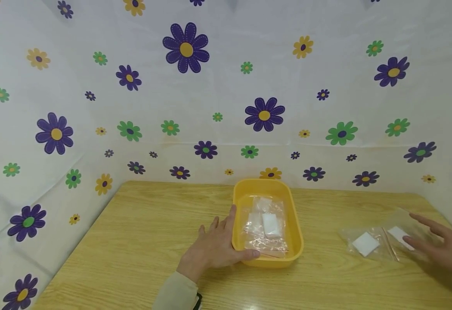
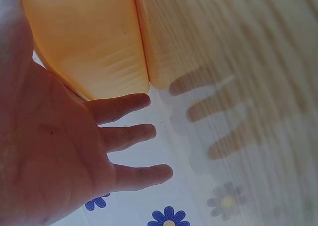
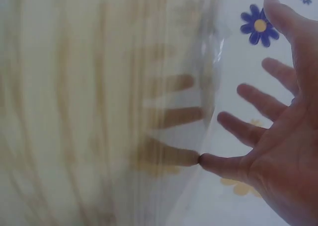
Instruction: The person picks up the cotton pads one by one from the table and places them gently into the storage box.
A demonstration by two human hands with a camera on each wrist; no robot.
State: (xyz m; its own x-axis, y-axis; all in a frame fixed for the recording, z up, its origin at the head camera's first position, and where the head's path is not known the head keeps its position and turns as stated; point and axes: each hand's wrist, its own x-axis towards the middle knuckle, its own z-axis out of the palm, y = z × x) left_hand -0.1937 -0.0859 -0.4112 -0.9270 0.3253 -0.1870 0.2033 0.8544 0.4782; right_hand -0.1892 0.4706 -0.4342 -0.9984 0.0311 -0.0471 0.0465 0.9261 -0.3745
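Note:
A yellow plastic tray point(image 1: 297, 234) stands on the table, holding several clear zip bags point(image 1: 254, 241) with white square pieces inside. My left hand point(image 1: 214, 247) rests against the tray's left side, its thumb over the near left corner of the rim. In the left wrist view, the fingers point(image 2: 131, 138) of that hand are straight and spread beside the tray wall point(image 2: 94, 42). At the right, my right hand point(image 1: 443, 247) is spread over a clear bag with a white piece point(image 1: 400, 237), partly covering it; contact is unclear. Just left of it lies another such bag point(image 1: 365, 244).
The wood-grain table point(image 1: 140, 241) meets a white cloth backdrop point(image 1: 218, 86) with printed flowers at the back and sides. The tray's far end is close to the back cloth.

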